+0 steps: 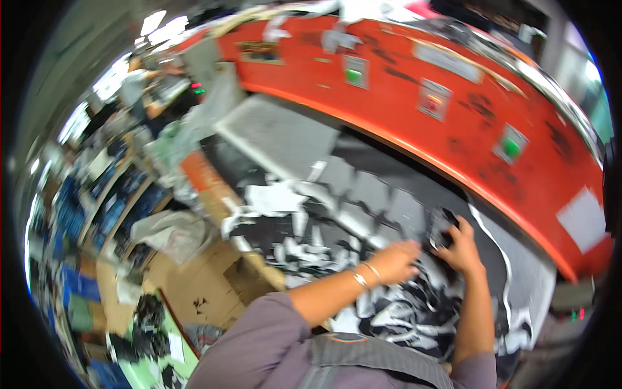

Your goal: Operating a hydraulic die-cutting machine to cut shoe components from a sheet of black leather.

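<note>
My right hand (463,246) is wrapped round a small dark frame with shiny edges that looks like a cutting die (442,227), at the edge of a dark sheet (487,243). Just left of it, my left hand (398,261) reaches in over the sheet's cut edge; its fingers are smeared by motion, and whether they hold anything does not show. Grey-black cut shapes (369,192) lie in a row beyond my hands. Beneath and nearer to me is a heap of black and white scraps (414,318).
A long red machine beam (402,97) with green and red buttons spans the far side, close above the work surface (285,133). Cardboard (188,279) and a pale plastic bag (172,233) are at the left, with loaded shelves (116,207) beyond. A green board (162,337) sits lower left.
</note>
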`<state>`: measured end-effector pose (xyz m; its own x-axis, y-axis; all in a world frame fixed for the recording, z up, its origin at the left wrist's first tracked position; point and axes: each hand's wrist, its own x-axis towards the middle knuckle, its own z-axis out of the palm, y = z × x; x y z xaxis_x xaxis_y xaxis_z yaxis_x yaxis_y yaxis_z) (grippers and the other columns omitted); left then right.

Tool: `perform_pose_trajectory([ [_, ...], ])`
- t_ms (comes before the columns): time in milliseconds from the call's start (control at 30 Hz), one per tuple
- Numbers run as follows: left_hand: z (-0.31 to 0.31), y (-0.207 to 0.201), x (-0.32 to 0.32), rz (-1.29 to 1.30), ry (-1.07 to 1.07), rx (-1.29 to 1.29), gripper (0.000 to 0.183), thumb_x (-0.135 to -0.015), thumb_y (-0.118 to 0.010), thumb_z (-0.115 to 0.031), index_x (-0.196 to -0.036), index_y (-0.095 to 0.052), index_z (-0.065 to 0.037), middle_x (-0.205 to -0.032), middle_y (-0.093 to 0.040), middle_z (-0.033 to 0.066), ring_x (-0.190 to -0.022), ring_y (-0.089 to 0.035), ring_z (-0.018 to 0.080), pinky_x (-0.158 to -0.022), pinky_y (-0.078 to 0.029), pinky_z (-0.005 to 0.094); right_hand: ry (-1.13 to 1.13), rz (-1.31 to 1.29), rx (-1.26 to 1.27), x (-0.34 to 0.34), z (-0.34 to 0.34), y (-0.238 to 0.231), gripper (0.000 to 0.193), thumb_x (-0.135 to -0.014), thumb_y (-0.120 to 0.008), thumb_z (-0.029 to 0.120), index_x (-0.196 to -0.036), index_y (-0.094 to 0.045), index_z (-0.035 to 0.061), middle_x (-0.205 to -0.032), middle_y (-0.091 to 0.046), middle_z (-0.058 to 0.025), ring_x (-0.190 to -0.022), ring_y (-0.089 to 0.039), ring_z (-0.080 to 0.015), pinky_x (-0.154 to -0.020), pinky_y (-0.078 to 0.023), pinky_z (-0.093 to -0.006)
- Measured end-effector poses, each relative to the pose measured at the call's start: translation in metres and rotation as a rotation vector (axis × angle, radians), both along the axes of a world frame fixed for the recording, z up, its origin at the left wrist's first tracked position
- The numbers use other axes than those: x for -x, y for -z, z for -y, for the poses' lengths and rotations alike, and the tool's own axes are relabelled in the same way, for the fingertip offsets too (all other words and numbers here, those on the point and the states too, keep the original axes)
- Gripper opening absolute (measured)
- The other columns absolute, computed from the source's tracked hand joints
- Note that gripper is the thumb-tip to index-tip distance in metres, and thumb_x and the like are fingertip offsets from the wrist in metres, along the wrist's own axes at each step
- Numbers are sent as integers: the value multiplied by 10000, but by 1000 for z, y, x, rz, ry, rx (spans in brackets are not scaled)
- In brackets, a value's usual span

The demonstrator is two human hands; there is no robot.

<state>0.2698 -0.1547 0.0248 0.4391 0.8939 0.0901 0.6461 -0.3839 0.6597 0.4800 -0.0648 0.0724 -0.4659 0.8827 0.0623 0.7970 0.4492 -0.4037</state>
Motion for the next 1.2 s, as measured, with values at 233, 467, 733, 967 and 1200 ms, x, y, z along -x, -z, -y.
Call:
perform_pose_trajectory([
  [233,-47,-33,37,529,-8,335,736,-646,-825,-133,-1247,-413,-31,-1107,-599,105,-979,-603,197,-880,-491,329,-174,-555,309,46,43,23,624,-728,-775,439,-1188,-618,47,-1322,-394,-302,-1237,-410,-434,-1056,-348,-453],
  [467,-18,-16,57,721,-336,618,216,-817,-678,-30,-1007,-574,-31,-903,-654,35,-762,-616,96,-703,-511,237,-118,-428,290,15,50,11,594,-705,-794,423,-1178,-618,109,-1394,-344,-290,-1289,-367,-437,-1064,-342,-427],
  [733,-32,-57,78,62,-435,-193,455,-775,-729,-167,-1154,-539,-1,-1146,-571,174,-1091,-543,328,-961,-418,394,179,34,53,-51,-17,16,542,-665,-790,351,-1132,-639,121,-1433,-397,-169,-1246,-438,-335,-994,-440,-420],
  [967,-54,3,-26,181,-59,-20,413,-787,-700,-189,-1137,-547,-31,-1167,-602,177,-1129,-543,350,-967,-418,417,212,-136,-85,-70,9,47,751,-713,-776,329,-1353,-474,76,-1430,-421,-178,-1246,-463,-320,-1045,-349,-425],
  [1200,-55,15,-52,44,27,-197,393,-774,-693,-241,-1076,-530,-48,-1312,-561,165,-1286,-455,320,-1067,-302,455,229,-127,-161,-106,33,60,751,-717,-753,351,-1337,-478,29,-1273,-569,-207,-1162,-553,-320,-1057,-328,-446],
])
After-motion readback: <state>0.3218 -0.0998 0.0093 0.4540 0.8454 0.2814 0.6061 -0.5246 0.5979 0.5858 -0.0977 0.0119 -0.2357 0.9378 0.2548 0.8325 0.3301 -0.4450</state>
